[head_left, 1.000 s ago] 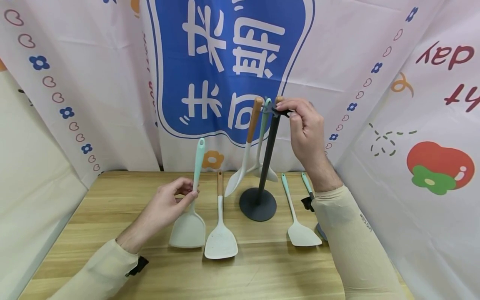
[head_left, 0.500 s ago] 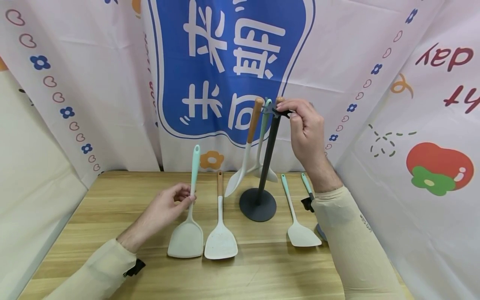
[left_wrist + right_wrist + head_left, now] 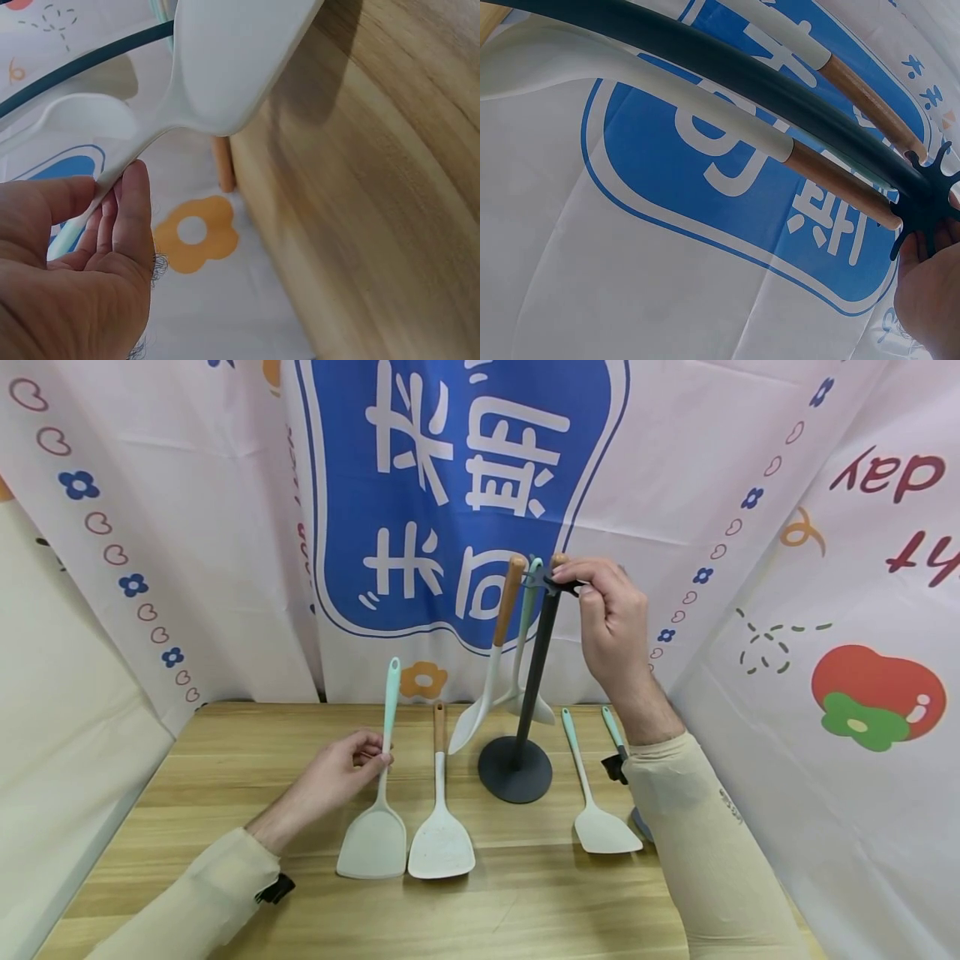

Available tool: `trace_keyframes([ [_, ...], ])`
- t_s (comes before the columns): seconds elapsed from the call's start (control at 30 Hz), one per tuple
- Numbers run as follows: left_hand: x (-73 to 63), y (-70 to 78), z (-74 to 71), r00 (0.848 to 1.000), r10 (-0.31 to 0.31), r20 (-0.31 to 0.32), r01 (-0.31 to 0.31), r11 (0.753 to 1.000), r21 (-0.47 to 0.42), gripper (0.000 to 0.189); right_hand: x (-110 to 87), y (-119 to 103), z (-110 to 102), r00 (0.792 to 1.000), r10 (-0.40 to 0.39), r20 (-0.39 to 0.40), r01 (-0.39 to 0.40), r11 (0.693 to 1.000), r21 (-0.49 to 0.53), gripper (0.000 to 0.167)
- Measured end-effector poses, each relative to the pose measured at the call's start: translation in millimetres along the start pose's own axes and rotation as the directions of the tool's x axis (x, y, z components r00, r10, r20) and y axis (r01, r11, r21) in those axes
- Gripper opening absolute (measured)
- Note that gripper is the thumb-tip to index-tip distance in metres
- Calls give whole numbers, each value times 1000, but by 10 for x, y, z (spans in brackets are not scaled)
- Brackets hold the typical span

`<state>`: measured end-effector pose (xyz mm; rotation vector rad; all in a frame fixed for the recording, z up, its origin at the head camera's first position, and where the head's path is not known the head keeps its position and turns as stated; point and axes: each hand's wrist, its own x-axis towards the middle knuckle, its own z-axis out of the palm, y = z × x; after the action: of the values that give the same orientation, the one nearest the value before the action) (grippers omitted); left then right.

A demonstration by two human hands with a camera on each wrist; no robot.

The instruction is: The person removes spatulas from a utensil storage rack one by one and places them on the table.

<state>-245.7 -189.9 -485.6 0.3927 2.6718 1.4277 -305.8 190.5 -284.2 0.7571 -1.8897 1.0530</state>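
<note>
My left hand (image 3: 341,777) pinches the mint-handled spatula (image 3: 372,843) between thumb and fingers, low on its handle. The spatula stands tilted, its broad pale blade low over the table. In the left wrist view, the thumb and fingertips meet around the pale neck. My right hand (image 3: 615,610) grips the hooked top of a dark utensil stand (image 3: 516,781). From its hooks hang a wooden-handled utensil (image 3: 480,697) and a mint-handled one (image 3: 525,627). Another wooden handle (image 3: 870,105) hangs there, mostly hidden behind the pole in the head view.
Beside the held spatula lies a wooden-handled spatula (image 3: 441,847). Right of the stand lies a mint-handled spatula (image 3: 603,831), and another mint handle (image 3: 613,727) is partly covered by my right sleeve. Printed cloth (image 3: 675,468) walls the wooden table (image 3: 225,760) at the back and sides.
My left hand has lowered the mint-handled spatula and shifted it slightly left, bringing its blade nearer the front. My right hand stays on the stand's top.
</note>
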Motion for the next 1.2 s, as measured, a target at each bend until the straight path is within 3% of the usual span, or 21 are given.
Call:
trace_keyframes([
  [0.57,175,-198,38,998,-39,49,37,998,43,31,-3,-12,3,1000,4,0,-4,1000,2,43],
  [0.9,258,-317,59,994,-70,83,70,998,9,29,-4,-18,0,1000,6,3,-6,1000,-6,43],
  [1.2,318,-368,51,990,-101,102,96,994,50,25,-4,-19,-2,1000,10,2,-10,1000,-2,43],
])
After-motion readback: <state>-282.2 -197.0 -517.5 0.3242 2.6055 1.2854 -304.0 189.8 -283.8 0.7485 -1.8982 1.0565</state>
